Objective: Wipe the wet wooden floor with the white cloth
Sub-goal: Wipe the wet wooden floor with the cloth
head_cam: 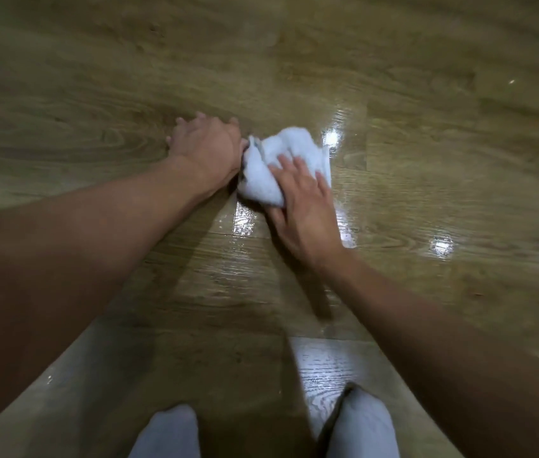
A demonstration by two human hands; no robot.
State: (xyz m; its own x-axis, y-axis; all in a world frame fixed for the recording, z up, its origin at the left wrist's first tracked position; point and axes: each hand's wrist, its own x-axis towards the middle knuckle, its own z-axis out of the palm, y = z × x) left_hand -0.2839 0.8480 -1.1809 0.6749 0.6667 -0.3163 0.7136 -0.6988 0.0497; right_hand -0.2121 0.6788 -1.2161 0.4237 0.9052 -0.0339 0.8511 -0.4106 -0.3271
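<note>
1. Nearest the person, two knees in pale trousers (362, 428) sit at the edge of the wooden floor (215, 292), whose boards shine with water between them and the hands.
2. The right hand (306, 214) presses flat on the white cloth (278, 166), fingers spread over its near side, thumb tucked under the edge. The wiping step looks under way.
3. The left hand (207, 145) braces on the floor, touching the cloth's left end, fingers splayed.
4. Next, I'd judge, the cloth needs pushing right over the glossy wet patch (344, 133) just beyond it.
5. Farther boards look duller; nothing blocks the stroke.
</note>
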